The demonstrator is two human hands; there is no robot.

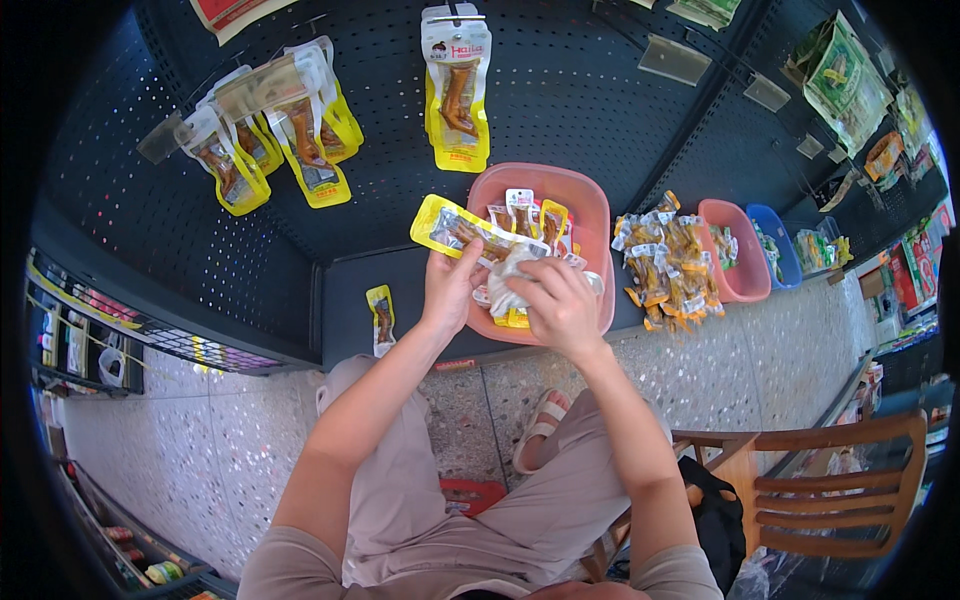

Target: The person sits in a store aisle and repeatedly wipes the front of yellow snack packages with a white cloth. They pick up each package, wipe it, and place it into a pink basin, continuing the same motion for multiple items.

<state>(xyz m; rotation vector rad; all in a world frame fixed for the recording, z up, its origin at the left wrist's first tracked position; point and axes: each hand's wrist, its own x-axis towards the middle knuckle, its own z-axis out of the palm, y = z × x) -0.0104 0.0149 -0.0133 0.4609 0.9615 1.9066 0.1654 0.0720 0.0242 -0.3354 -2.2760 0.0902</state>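
Between the fingers and thumb of my left hand is a yellow-and-white snack packet with a clear window, brown meat showing inside. My right hand grips a crumpled white cloth and presses it against the packet's white end. Both hands are over a pink plastic basin. More packets lie inside it, partly covered by my hands. Left of the basin, a single yellow-and-white packet lies on the dark bottom shelf.
Similar packets hang from hooks at upper left and centre on the perforated back panel. Right of the basin are a heap of small packets, another pink basin and a blue basin. A wooden chair stands at lower right.
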